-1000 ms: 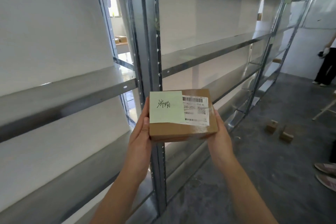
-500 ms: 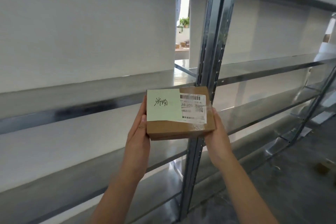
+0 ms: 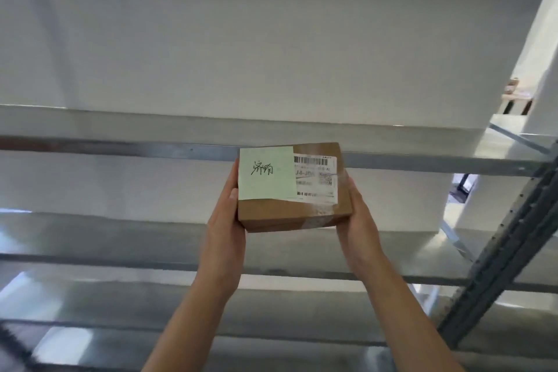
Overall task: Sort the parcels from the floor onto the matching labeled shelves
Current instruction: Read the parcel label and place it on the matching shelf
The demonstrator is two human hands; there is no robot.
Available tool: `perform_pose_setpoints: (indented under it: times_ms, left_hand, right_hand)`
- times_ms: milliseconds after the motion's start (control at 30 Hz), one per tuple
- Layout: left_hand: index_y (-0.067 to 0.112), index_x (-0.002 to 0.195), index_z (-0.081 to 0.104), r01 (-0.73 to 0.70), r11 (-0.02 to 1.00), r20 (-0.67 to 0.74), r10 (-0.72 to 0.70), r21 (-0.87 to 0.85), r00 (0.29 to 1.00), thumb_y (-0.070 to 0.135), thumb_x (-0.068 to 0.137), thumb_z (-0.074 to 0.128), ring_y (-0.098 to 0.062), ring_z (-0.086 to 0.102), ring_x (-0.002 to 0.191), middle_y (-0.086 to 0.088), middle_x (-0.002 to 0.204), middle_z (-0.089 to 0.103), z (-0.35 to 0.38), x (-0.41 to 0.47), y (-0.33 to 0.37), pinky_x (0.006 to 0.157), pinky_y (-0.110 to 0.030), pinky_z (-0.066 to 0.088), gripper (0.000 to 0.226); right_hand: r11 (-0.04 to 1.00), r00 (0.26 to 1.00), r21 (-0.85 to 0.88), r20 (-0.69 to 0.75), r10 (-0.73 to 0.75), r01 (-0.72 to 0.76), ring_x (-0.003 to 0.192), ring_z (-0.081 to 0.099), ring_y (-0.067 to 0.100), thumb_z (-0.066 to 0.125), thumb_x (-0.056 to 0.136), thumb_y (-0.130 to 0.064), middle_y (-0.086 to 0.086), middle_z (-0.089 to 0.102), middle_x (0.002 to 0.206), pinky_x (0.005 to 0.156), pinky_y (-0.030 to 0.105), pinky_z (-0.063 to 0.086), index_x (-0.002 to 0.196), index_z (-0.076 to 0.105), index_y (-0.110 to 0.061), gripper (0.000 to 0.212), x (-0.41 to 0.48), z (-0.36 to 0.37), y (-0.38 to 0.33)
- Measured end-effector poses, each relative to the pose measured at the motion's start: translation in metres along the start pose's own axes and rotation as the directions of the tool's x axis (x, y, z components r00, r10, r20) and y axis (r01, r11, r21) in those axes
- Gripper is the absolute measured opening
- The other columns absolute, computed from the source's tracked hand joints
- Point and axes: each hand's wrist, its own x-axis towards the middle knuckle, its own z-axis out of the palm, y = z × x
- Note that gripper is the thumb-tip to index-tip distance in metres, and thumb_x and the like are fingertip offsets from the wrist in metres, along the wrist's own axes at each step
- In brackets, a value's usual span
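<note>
A small brown cardboard parcel (image 3: 317,211) is held up at chest height in front of the metal shelving. On its top sits a pale green note (image 3: 265,174) with black handwriting, beside a white barcode label (image 3: 315,177). My left hand (image 3: 225,229) grips the parcel's left side and my right hand (image 3: 359,220) grips its right side. A grey metal shelf (image 3: 120,127) runs across just behind the parcel, with a second shelf (image 3: 105,238) lower down. No shelf label is visible.
A perforated steel upright (image 3: 501,248) slants along the right. A white wall backs the shelves. Through the gap at far right, a distant table (image 3: 516,96) with small items shows.
The view has swung left: the steel upright that stood behind the parcel now lies at the far right. The parcel stays held in both hands, now facing an open shelf bay.
</note>
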Motion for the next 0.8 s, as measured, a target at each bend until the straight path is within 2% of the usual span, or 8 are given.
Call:
perform_pose_setpoints:
  times_ms: [133, 267, 367, 433, 567, 700, 800]
  left_hand:
    - [0.026, 0.158, 0.037, -0.073, 0.997, -0.104, 0.076, 0.033, 0.992, 0.028, 0.111, 0.030, -0.022, 0.043, 0.148, -0.002, 0.158, 0.050, -0.069, -0.020, 0.030, 0.124, -0.053, 0.028, 0.048]
    - [0.027, 0.157, 0.039, -0.118, 0.991, -0.225, 0.129, 0.061, 0.966, 0.030, 0.107, 0.032, -0.020, 0.045, 0.147, 0.000, 0.157, 0.052, -0.126, -0.046, 0.053, 0.123, -0.050, 0.030, 0.051]
    - [0.024, 0.158, 0.038, -0.139, 0.986, -0.308, 0.160, 0.089, 0.938, 0.024, 0.109, 0.030, -0.019, 0.044, 0.148, -0.001, 0.158, 0.050, -0.164, -0.064, 0.064, 0.125, -0.048, 0.028, 0.049]
    - [0.023, 0.158, 0.039, -0.147, 0.983, -0.362, 0.179, 0.113, 0.915, 0.027, 0.105, 0.033, -0.018, 0.045, 0.147, 0.000, 0.157, 0.051, -0.185, -0.077, 0.072, 0.122, -0.044, 0.032, 0.053]
    - [0.024, 0.157, 0.040, -0.176, 0.970, -0.443, 0.233, 0.168, 0.866, 0.019, 0.108, 0.028, -0.017, 0.044, 0.148, 0.003, 0.156, 0.052, -0.218, -0.097, 0.092, 0.115, -0.037, 0.036, 0.051]
    - [0.029, 0.157, 0.040, -0.153, 0.954, -0.525, 0.271, 0.257, 0.807, 0.024, 0.108, 0.030, -0.018, 0.045, 0.147, 0.003, 0.157, 0.051, -0.247, -0.107, 0.110, 0.123, -0.048, 0.029, 0.050]
    - [0.033, 0.156, 0.041, -0.120, 0.944, -0.587, 0.287, 0.307, 0.757, 0.033, 0.104, 0.035, -0.019, 0.042, 0.149, 0.004, 0.159, 0.049, -0.266, -0.110, 0.119, 0.126, -0.052, 0.024, 0.053]
  right_hand:
    - [0.999, 0.991, 0.011, 0.131, 0.036, -0.038, 0.111, 0.068, 0.009, 0.027, 0.105, -0.043, -0.008, 0.075, 0.117, 0.108, 0.037, 0.043, 0.120, 0.067, -0.034, 0.043, -0.007, 0.077, 0.018]
    - [0.997, 0.965, 0.015, 0.254, 0.066, -0.072, 0.106, 0.069, 0.002, 0.025, 0.106, -0.042, -0.015, 0.076, 0.109, 0.110, 0.037, 0.041, 0.111, 0.068, -0.039, 0.044, -0.020, 0.142, 0.035]
    - [0.995, 0.938, 0.021, 0.338, 0.080, -0.093, 0.105, 0.068, 0.001, 0.024, 0.106, -0.042, -0.018, 0.076, 0.106, 0.111, 0.038, 0.040, 0.107, 0.069, -0.041, 0.045, -0.031, 0.183, 0.048]
    - [0.992, 0.918, 0.032, 0.384, 0.102, -0.123, 0.103, 0.069, -0.001, 0.024, 0.106, -0.041, -0.019, 0.077, 0.103, 0.110, 0.037, 0.041, 0.105, 0.069, -0.039, 0.045, -0.038, 0.207, 0.057]
    - [0.982, 0.865, 0.053, 0.484, 0.133, -0.180, 0.109, 0.068, 0.007, 0.025, 0.106, -0.042, -0.011, 0.076, 0.111, 0.106, 0.036, 0.044, 0.108, 0.070, -0.035, 0.046, -0.042, 0.254, 0.071]
    - [0.972, 0.790, 0.053, 0.594, 0.152, -0.227, 0.101, 0.071, 0.004, 0.022, 0.107, -0.040, -0.012, 0.077, 0.106, 0.089, 0.023, 0.051, 0.109, 0.069, -0.033, 0.048, -0.040, 0.300, 0.082]
    - [0.963, 0.734, 0.048, 0.657, 0.170, -0.266, 0.102, 0.071, 0.005, 0.022, 0.106, -0.042, -0.012, 0.077, 0.107, 0.097, 0.032, 0.048, 0.098, 0.076, -0.039, 0.054, -0.033, 0.331, 0.095]
